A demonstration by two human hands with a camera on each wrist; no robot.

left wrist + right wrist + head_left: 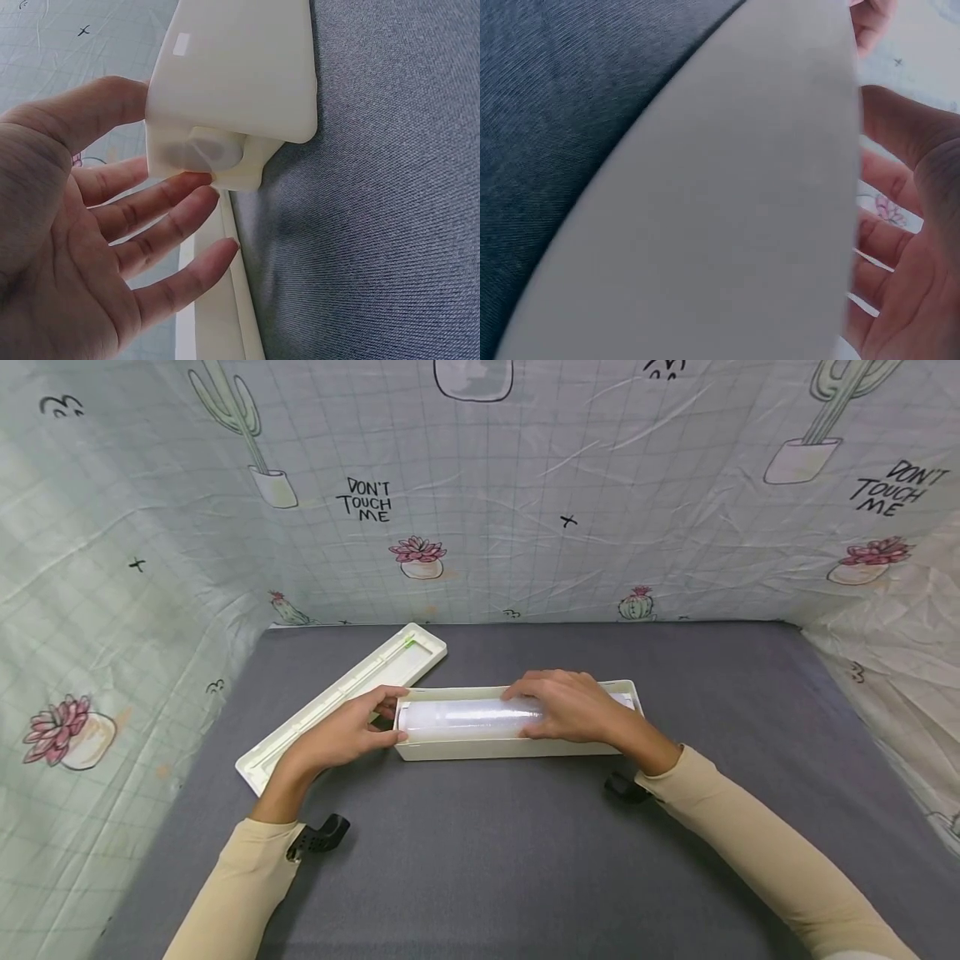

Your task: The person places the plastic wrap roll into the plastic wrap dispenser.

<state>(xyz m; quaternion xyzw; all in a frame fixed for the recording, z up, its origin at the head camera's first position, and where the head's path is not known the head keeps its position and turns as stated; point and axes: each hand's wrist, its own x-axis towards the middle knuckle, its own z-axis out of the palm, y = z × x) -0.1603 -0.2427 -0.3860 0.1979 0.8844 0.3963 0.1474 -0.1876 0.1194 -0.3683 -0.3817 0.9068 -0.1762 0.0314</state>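
A long cream box [510,749] lies across the middle of the table with a shiny roll of cling film [457,714] inside it. My left hand [341,739] holds the box's left end, thumb at the front corner and fingers at the far side. In the left wrist view, the box end [232,75] has a round knob [214,150] near those fingertips. My right hand [573,706] reaches over the box from the right, thumb and fingers spread round the roll. The box's front wall [705,195] fills much of the right wrist view and hides the fingertips.
Behind the left hand, the box's long cream lid [382,670] lies slantwise, with a small green piece [409,643] near its far end. Grey cloth [480,843] covers the table. A patterned curtain [495,485] hangs along the back and sides.
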